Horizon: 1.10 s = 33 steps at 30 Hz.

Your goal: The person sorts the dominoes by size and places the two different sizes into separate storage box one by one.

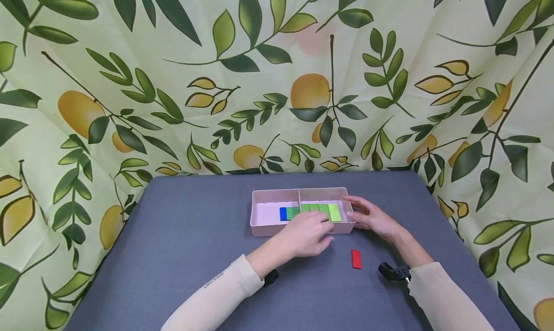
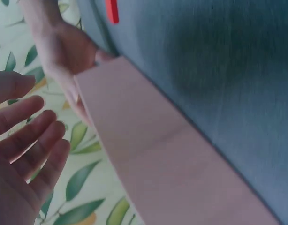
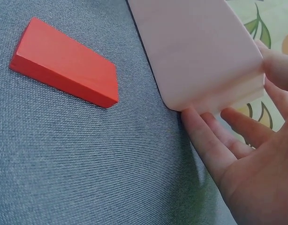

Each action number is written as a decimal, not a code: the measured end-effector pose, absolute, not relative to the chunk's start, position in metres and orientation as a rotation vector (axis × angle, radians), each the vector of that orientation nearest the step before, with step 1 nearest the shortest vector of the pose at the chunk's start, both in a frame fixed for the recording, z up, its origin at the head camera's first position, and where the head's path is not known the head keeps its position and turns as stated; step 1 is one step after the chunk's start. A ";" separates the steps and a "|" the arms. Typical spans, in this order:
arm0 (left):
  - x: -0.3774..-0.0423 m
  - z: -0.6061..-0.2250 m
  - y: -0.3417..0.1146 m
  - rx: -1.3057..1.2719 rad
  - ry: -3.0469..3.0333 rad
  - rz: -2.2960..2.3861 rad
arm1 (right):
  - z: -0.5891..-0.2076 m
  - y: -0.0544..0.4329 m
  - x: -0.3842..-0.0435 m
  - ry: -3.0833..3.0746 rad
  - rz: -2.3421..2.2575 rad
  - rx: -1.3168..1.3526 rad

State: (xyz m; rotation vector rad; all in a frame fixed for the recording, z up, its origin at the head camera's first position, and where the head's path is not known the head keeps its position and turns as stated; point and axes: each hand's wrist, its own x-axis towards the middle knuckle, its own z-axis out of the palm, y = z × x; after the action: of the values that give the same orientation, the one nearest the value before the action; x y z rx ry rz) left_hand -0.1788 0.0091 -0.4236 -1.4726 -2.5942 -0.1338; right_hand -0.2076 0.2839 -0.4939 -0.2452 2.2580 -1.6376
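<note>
A pale pink box (image 1: 265, 231) with a divider (image 1: 299, 198) stands on the table. Inside lies a row of flat blocks: a blue block (image 1: 283, 214) at the left, several green blocks (image 1: 314, 207), and a light green block (image 1: 335, 212) at the right. My left hand (image 1: 306, 234) hovers over the box's front wall, hiding part of the row; in the left wrist view its fingers (image 2: 38, 133) are spread loosely with nothing in them. My right hand (image 1: 375, 220) touches the box's right end with nearly straight fingers (image 3: 209, 140).
A red rectangular block (image 1: 356, 259) lies on the grey cloth-covered table (image 1: 195, 215), in front of the box's right end. Behind the table hangs a leaf-and-fruit patterned curtain (image 1: 277, 129), which also runs along both sides.
</note>
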 end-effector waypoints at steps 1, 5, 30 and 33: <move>-0.177 -0.426 0.012 -1.478 -2.589 -0.129 | -0.494 0.284 -0.208 2.257 -1.639 -0.249; -0.171 -0.434 0.023 -1.520 -2.551 -0.093 | -0.493 0.284 -0.208 2.258 -1.649 -0.252; -0.159 -0.476 0.072 -1.792 -2.592 0.181 | -0.494 0.284 -0.209 2.225 -1.686 -0.284; -0.156 -0.477 0.074 -1.802 -2.610 0.231 | -0.494 0.284 -0.209 2.214 -1.693 -0.277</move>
State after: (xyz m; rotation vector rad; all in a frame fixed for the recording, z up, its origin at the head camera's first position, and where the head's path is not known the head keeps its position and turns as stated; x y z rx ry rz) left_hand -0.1558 0.0739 -0.4767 -1.8022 -2.6098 0.2308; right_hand -0.2089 0.2840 -0.4935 -0.2766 2.2141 -1.6928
